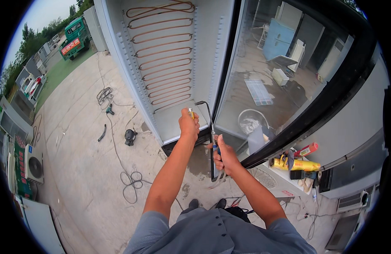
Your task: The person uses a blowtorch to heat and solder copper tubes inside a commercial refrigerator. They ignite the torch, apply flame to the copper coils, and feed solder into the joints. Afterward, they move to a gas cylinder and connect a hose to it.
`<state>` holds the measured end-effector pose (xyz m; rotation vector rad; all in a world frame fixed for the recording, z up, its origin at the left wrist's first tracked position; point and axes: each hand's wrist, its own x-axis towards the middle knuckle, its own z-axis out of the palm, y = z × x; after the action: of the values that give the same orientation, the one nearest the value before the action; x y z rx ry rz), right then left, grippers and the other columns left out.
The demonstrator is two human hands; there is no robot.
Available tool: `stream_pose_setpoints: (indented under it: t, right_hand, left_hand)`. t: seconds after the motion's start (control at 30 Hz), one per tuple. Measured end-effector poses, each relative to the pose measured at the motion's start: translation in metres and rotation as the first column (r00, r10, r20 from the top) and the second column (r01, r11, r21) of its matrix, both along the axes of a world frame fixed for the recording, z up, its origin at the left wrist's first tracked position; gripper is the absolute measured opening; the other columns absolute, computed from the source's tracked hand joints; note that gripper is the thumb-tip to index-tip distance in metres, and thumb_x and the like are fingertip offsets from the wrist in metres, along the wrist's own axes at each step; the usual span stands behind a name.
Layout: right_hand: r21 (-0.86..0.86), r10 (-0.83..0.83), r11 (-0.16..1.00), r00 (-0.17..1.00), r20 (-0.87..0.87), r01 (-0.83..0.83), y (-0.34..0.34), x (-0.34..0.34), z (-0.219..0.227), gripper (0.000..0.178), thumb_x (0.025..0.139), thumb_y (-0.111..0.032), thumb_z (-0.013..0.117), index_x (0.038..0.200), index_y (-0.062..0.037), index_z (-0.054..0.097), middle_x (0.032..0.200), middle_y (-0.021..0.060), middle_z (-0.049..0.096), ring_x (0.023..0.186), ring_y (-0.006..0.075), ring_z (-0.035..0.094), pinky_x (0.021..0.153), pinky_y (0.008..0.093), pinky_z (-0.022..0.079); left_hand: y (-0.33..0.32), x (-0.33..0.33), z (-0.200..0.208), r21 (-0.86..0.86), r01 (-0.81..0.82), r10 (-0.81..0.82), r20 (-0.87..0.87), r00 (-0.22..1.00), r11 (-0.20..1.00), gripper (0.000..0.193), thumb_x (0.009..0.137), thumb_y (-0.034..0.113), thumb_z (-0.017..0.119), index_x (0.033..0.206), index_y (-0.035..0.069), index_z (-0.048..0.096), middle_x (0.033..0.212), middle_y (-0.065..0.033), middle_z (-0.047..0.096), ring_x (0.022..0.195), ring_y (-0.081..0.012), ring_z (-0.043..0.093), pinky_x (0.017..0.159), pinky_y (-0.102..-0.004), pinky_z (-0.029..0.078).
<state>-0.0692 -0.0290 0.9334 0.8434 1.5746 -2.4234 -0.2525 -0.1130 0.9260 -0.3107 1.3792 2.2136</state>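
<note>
My left hand (188, 126) is closed around a small yellow lighter (191, 112), its metal top pointing up. Just to the right, my right hand (225, 157) grips the handle of a gas torch (211, 120). The torch's thin neck rises and bends left, so its dark tip sits above and slightly right of the lighter, apart from it. No flame is visible. Hoses (218, 178) hang below my right fist. Both hands are in front of an upright fridge cabinet (170, 116), whose back wall carries looped copper tubing (163, 59).
The cabinet's glass door (263, 80) stands open on the right. Beyond it, a yellow canister (301, 164) and a red can (307, 149) lie on a white outdoor unit (265, 180). Cables (134, 181), a green power tool (109, 109) and a black compressor-like part (130, 137) lie on the concrete at left.
</note>
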Motion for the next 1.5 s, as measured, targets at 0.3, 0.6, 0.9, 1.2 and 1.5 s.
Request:
stream_pose_setpoints:
  t: [0.3, 0.6, 0.9, 1.2, 1.5]
  right_hand:
    - [0.002, -0.002, 1.000, 1.000, 0.018, 0.002, 0.002, 0.001, -0.002, 0.076, 0.097, -0.079, 0.040, 0.113, -0.0075, 0.061, 0.058, -0.0065, 0.034, 0.038, 0.0065, 0.030, 0.038, 0.0260, 0.025]
    - [-0.081, -0.020, 0.997, 0.999, -0.047, 0.016, 0.002, 0.005, -0.003, 0.063, 0.101, -0.069, 0.046, 0.114, -0.0095, 0.057, 0.062, -0.0033, 0.038, 0.043, 0.0082, 0.033, 0.041, 0.0278, 0.027]
    - [-0.157, 0.029, 0.986, 0.990, -0.138, -0.051, 0.007, 0.008, -0.005, 0.036, 0.105, -0.049, 0.056, 0.100, -0.0140, 0.052, 0.066, -0.0027, 0.044, 0.042, 0.0099, 0.036, 0.040, 0.0282, 0.029]
    - [0.096, -0.013, 0.995, 0.989, -0.145, 0.027, 0.010, 0.009, -0.019, 0.032, 0.105, -0.043, 0.058, 0.105, -0.0110, 0.052, 0.071, -0.0019, 0.047, 0.046, 0.0087, 0.041, 0.040, 0.0270, 0.032]
    - [0.117, 0.022, 0.993, 0.997, -0.078, -0.013, 0.007, 0.005, -0.015, 0.026, 0.106, -0.037, 0.057, 0.103, -0.0130, 0.048, 0.069, -0.0029, 0.045, 0.046, 0.0072, 0.038, 0.040, 0.0279, 0.029]
  left_hand:
    - [0.000, 0.023, -0.016, 0.120, -0.090, 0.075, 0.123, 0.989, 0.989, 0.053, 0.101, 0.057, 0.041, 0.077, 0.011, 0.052, 0.057, 0.0034, 0.038, 0.045, -0.0100, 0.031, 0.041, -0.0289, 0.020]
    - [-0.021, 0.117, -0.023, -0.034, -0.056, 0.020, -0.656, 0.755, 0.998, 0.027, 0.099, 0.021, 0.071, 0.116, 0.000, 0.066, 0.084, 0.0012, 0.065, 0.063, -0.0050, 0.055, 0.057, -0.0235, 0.045]
    - [-0.033, 0.115, 0.002, -0.210, 0.178, -0.273, -0.637, 0.721, 0.961, 0.030, 0.096, 0.007, 0.072, 0.125, -0.001, 0.069, 0.104, -0.0040, 0.072, 0.092, -0.0091, 0.063, 0.082, -0.0256, 0.053]
    - [-0.025, 0.112, -0.017, -0.208, 0.042, -0.196, -0.808, 0.556, 0.977, 0.028, 0.092, 0.005, 0.073, 0.119, -0.001, 0.070, 0.099, -0.0112, 0.074, 0.080, -0.0140, 0.069, 0.074, -0.0282, 0.055]
    - [-0.023, 0.109, -0.027, -0.220, 0.056, -0.208, -0.766, 0.608, 0.974, 0.028, 0.092, 0.006, 0.074, 0.119, -0.001, 0.071, 0.101, -0.0090, 0.074, 0.088, -0.0139, 0.067, 0.079, -0.0279, 0.054]
